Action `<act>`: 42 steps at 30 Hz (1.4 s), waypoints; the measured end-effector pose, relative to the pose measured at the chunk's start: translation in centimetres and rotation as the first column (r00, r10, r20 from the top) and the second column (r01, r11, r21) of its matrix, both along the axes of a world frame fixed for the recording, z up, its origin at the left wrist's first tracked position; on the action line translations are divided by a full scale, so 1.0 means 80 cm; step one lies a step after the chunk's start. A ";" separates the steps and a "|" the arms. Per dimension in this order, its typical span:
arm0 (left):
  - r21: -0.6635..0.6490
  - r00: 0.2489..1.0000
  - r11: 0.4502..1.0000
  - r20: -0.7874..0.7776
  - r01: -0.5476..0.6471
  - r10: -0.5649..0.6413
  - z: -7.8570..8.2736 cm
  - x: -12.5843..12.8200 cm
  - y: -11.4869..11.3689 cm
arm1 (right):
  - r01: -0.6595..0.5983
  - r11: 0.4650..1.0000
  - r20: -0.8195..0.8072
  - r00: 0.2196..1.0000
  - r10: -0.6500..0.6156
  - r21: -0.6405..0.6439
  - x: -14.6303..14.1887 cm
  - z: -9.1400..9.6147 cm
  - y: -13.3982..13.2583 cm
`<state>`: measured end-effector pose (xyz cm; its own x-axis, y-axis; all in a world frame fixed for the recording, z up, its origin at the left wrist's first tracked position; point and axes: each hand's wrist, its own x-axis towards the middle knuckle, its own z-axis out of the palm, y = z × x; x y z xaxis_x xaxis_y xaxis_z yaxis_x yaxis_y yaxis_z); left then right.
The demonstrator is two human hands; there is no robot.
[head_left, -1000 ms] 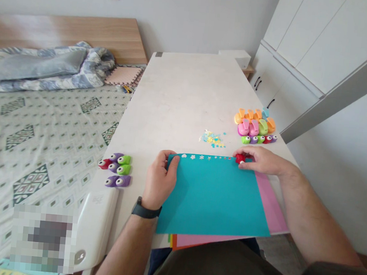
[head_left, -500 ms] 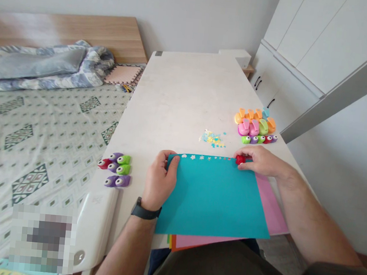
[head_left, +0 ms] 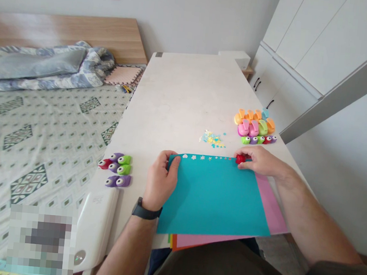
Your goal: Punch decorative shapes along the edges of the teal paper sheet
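Note:
A sheet of teal paper [head_left: 213, 195] lies before me, with a row of small punched shapes, among them a heart and flowers, along its far edge. My left hand [head_left: 164, 174] pinches the sheet's far left corner, thumb on top. My right hand [head_left: 255, 158] is closed on a small red craft punch [head_left: 240, 159] at the far edge near the right corner. The paper's edge meets the punch; whether it sits in the slot is hidden by the fingers. Pink paper [head_left: 273, 209] and other coloured sheets stick out from beneath.
Punched-out confetti [head_left: 213, 139] lies beyond the paper on the white table [head_left: 187, 95]. Larger orange, pink and green punches [head_left: 254, 127] stand at the right, a row of small punches [head_left: 260, 140] before them. More small punches [head_left: 115, 167] stand at the left, near a white device [head_left: 97, 224].
Almost nothing has changed. Both hands keep the same hold on the paper and the red punch; the view has shifted very slightly.

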<state>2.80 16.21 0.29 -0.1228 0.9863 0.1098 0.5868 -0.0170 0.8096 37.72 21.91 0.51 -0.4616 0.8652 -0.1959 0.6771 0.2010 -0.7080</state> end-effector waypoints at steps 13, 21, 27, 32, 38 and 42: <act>0.003 1.000 1.000 0.020 0.017 -0.017 -0.001 0.000 0.000 | 0.015 1.000 -0.011 1.000 -0.015 0.006 0.003 -0.004 0.003; -0.005 1.000 1.000 0.025 0.018 -0.018 -0.004 0.000 0.001 | -0.009 0.997 -0.044 0.999 0.012 0.076 0.006 0.000 -0.004; -0.011 1.000 1.000 0.015 0.019 -0.019 -0.004 -0.002 0.001 | 0.124 0.991 -0.121 0.986 -0.118 0.046 0.012 0.002 -0.005; -0.008 1.000 1.000 0.010 0.013 -0.013 -0.005 -0.002 0.002 | 0.227 0.972 -0.207 0.955 -0.211 0.056 0.014 -0.002 -0.003; -0.001 1.000 1.000 -0.001 0.020 -0.020 -0.006 -0.002 0.002 | 0.354 0.935 -0.387 0.859 -0.336 -0.027 0.010 -0.008 -0.003; 0.005 0.999 1.000 -0.024 0.026 -0.026 -0.006 -0.003 0.002 | 0.386 0.922 -0.438 0.822 -0.363 -0.038 0.005 -0.008 -0.002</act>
